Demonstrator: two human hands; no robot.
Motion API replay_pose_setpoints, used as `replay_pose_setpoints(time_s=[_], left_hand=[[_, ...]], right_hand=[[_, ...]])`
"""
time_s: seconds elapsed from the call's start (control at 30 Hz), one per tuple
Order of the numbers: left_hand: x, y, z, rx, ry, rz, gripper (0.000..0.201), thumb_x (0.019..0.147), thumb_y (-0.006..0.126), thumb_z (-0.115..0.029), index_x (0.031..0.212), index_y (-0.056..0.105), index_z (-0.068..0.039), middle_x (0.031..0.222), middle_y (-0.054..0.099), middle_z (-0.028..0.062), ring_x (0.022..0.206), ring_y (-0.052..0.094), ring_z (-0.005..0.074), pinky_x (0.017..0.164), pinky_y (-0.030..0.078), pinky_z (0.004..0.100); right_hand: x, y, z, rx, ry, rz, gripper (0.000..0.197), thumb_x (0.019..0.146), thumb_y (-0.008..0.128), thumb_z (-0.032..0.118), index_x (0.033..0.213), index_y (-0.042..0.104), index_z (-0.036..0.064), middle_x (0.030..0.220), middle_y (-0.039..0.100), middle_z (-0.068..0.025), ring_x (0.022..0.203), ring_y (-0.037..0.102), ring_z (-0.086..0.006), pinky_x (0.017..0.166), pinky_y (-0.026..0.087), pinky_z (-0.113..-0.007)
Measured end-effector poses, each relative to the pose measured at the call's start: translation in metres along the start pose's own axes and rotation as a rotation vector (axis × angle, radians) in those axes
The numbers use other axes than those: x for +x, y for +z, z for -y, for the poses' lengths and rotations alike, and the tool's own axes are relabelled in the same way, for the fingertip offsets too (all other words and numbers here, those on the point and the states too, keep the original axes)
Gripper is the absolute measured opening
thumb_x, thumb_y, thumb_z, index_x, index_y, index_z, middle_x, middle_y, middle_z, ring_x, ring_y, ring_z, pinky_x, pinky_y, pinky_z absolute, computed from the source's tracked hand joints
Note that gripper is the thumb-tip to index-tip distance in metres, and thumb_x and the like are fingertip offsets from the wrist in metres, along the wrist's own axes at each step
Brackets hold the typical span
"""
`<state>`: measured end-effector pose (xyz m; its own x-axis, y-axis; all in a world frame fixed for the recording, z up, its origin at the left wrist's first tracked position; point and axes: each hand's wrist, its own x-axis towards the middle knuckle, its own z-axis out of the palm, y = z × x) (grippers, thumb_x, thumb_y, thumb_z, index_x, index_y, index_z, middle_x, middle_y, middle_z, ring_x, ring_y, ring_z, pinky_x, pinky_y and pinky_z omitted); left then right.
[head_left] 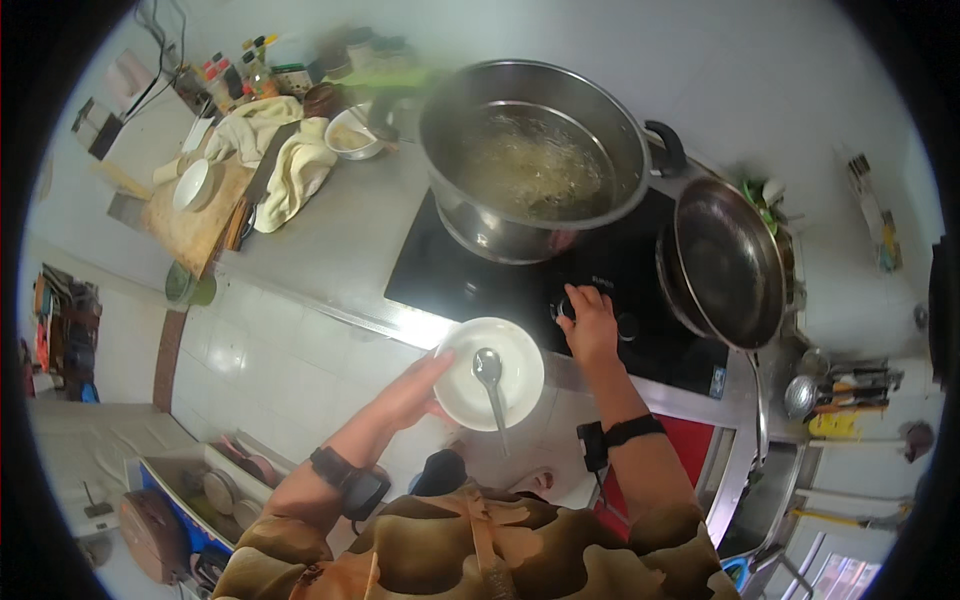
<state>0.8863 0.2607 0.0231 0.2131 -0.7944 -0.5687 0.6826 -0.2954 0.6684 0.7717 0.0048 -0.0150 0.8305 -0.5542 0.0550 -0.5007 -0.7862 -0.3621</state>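
My left hand grips the rim of a white bowl from its left side, in front of the counter. A metal spoon lies in this bowl, its handle sticking out over the near rim. On the front of the black stove, my right hand has its thumb and fingers about a round stove knob. Beyond both hands a large steel pot stands on the stove. Water bubbles inside the pot and steam rises.
A dark frying pan sits right of the pot, its handle pointing toward me. Left on the counter are a small bowl, a cream towel, and a cutting board with a white bowl. Ladles hang at the right.
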Motion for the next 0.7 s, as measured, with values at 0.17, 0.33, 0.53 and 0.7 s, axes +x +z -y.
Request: replay_pose_setpoints(time_s=[0.17, 0.33, 0.53, 0.7], left_hand=[[0.002, 0.03, 0.012, 0.057, -0.029, -0.022, 0.067, 0.087, 0.04, -0.051, 0.132, 0.026, -0.005, 0.123, 0.043, 0.015, 0.108, 0.049, 0.0261, 0.075, 0.051, 0.0406], [0.003, 0.07, 0.028, 0.099, -0.088, 0.029, 0.064, 0.088, 0.034, -0.053, 0.133, 0.027, -0.009, 0.126, 0.042, 0.0129, 0.113, 0.045, 0.0266, 0.084, 0.045, 0.0473], [0.039, 0.154, 0.077, 0.16, -0.21, 0.161, 0.066, 0.087, 0.04, -0.051, 0.132, 0.029, -0.004, 0.122, 0.046, 0.0147, 0.108, 0.05, 0.0246, 0.072, 0.053, 0.0352], [0.09, 0.226, 0.13, 0.195, -0.308, 0.377, 0.061, 0.088, 0.041, -0.046, 0.131, 0.03, -0.005, 0.125, 0.044, 0.0128, 0.111, 0.048, 0.0251, 0.088, 0.044, 0.038]], right_hand=[[-0.015, -0.034, 0.004, 0.164, -0.072, -0.074, 0.066, 0.068, 0.069, 0.013, 0.128, 0.04, 0.0127, 0.124, 0.046, -0.01, 0.108, 0.045, -0.0306, 0.091, 0.038, -0.038], [-0.066, -0.067, -0.04, 0.236, 0.026, -0.172, 0.062, 0.07, 0.068, 0.016, 0.126, 0.042, 0.0119, 0.12, 0.05, -0.0098, 0.101, 0.052, -0.026, 0.085, 0.042, -0.035], [-0.214, -0.119, -0.122, 0.608, 0.426, -0.197, 0.043, 0.074, 0.064, 0.007, 0.116, 0.052, 0.0072, 0.104, 0.056, -0.01, 0.083, 0.055, -0.0168, 0.066, 0.047, -0.025], [-0.342, -0.153, -0.17, 0.439, 0.47, -0.389, 0.036, 0.076, 0.063, 0.01, 0.111, 0.055, 0.0072, 0.101, 0.056, -0.0119, 0.08, 0.058, -0.0219, 0.066, 0.047, -0.028]])
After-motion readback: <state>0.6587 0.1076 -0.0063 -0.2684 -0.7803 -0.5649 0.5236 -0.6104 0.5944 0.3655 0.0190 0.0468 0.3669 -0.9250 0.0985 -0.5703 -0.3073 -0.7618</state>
